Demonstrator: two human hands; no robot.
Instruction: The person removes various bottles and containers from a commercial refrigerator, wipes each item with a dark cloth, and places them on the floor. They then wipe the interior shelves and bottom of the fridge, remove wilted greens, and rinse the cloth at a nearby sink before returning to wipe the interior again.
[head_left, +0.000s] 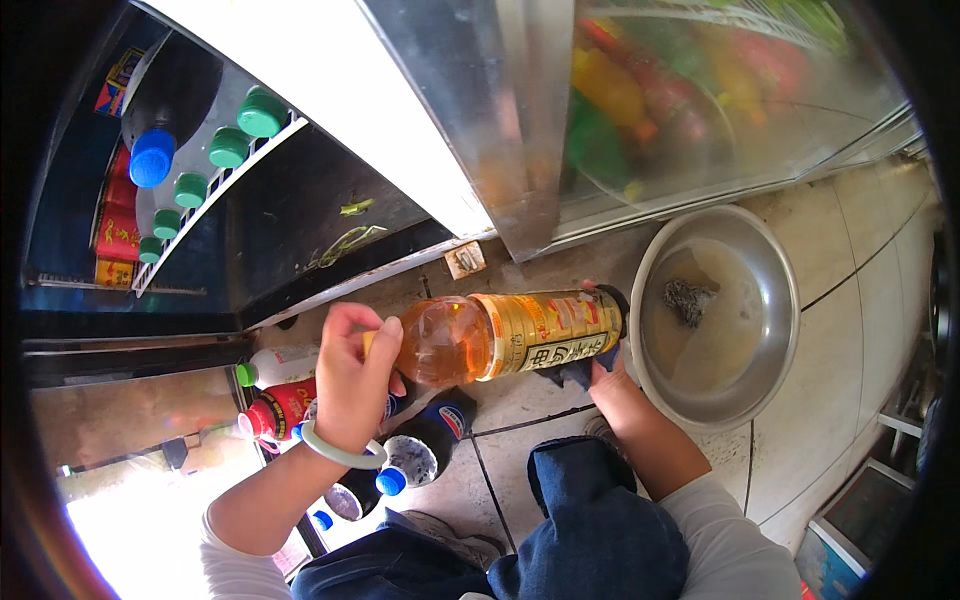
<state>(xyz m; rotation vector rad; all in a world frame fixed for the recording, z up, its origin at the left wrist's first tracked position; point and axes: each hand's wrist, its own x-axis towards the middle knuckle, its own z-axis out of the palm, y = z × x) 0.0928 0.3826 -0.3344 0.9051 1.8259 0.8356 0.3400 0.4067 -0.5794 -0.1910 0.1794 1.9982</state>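
A large plastic bottle (450, 341) of amber drink lies sideways in the air before me, its yellow label bearing writing. My left hand (356, 352) grips it at the yellow cap end, a pale bangle on that wrist. Around the base is my right hand (607, 371), partly hidden behind the bottle, with a dark cloth (574, 373) held against its underside. Just right of the base stands a round metal basin (787, 322) on the floor. It holds cloudy water (720, 360) and a steel wool scrubber (688, 301).
Several dark cola bottles (450, 420), a red-labelled bottle (285, 409) and a green-capped white bottle (281, 365) stand on the floor at left. An open fridge (300, 195) holds more bottles on a white wire rack (225, 199). Blurred vegetables (645, 97) show behind glass at upper right.
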